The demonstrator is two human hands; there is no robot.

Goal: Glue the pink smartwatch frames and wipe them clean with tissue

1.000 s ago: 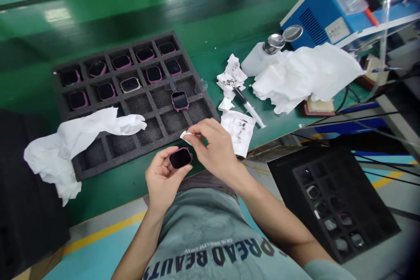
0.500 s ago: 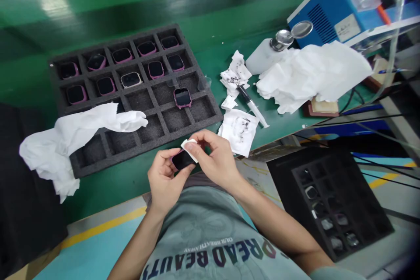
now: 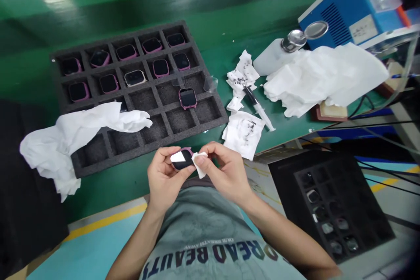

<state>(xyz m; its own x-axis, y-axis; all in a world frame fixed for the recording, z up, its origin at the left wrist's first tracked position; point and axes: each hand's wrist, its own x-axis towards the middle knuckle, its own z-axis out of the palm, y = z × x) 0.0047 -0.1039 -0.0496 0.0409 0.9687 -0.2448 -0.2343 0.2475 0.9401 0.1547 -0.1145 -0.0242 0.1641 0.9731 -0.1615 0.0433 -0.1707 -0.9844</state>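
Between the thumb and fingers of my left hand point(image 3: 166, 178) is a smartwatch case point(image 3: 183, 160) with a pink frame and a dark screen; a bright white reflection covers part of the glass. My right hand point(image 3: 226, 170) pinches a small folded white wipe point(image 3: 200, 164) at the right edge of the watch. Just beyond my hands lies a black foam tray point(image 3: 144, 144), where several similar watches sit in its pockets. One pink-framed watch point(image 3: 188, 98) rests across the tray's dividers.
Crumpled white cloth point(image 3: 88, 120) drapes over the tray's left side. To the right are a smudged wipe point(image 3: 244, 133), a syringe point(image 3: 259, 108), a pump bottle point(image 3: 271, 57), a heap of white cloths point(image 3: 321, 74) and a blue machine point(image 3: 348, 13). A second foam tray point(image 3: 364, 201) is lower right.
My right hand has drawn the wipe off the screen to the watch's right edge and slightly down. The watch has tilted, so its glass now shows a white reflection.
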